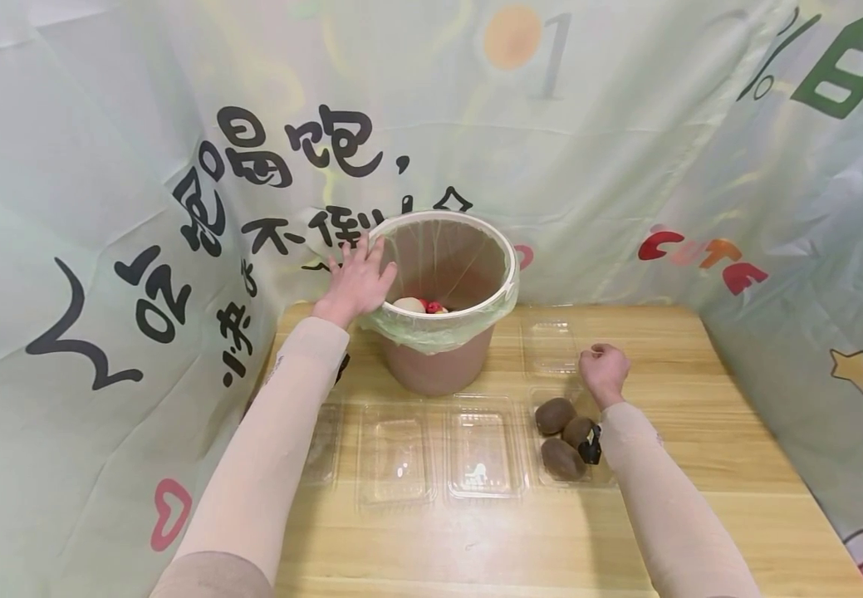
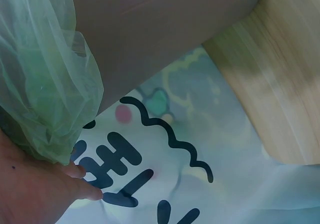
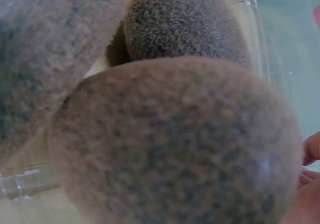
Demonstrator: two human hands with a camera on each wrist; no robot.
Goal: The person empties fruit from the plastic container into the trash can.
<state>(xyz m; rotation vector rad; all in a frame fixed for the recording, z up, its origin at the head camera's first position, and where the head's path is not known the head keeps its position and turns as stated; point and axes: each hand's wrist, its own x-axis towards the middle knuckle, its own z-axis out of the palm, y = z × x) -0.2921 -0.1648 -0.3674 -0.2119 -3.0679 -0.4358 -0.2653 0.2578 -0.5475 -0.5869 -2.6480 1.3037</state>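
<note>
My left hand (image 1: pixel 356 286) rests with fingers spread on the left rim of a brown bucket (image 1: pixel 438 363), which has a pale green plastic bag (image 1: pixel 431 332) folded over its edge. In the left wrist view, fingers lie beside the hanging bag (image 2: pixel 47 83). A pale round item (image 1: pixel 409 305) and small red items (image 1: pixel 429 306) show inside the bucket. My right hand (image 1: pixel 605 371) is curled just behind three brown kiwis (image 1: pixel 555 415) in a clear plastic box (image 1: pixel 538 472); nothing shows in its grasp. Close up, the kiwis (image 3: pixel 185 144) fill most of the right wrist view.
More clear plastic boxes (image 1: pixel 395 494) stand along the front of the wooden table (image 1: pixel 476 540), with another clear box (image 1: pixel 551 345) right of the bucket. One at the left is partly hidden by my left arm. Printed cloth (image 1: pixel 566 183) encloses the table behind and at both sides.
</note>
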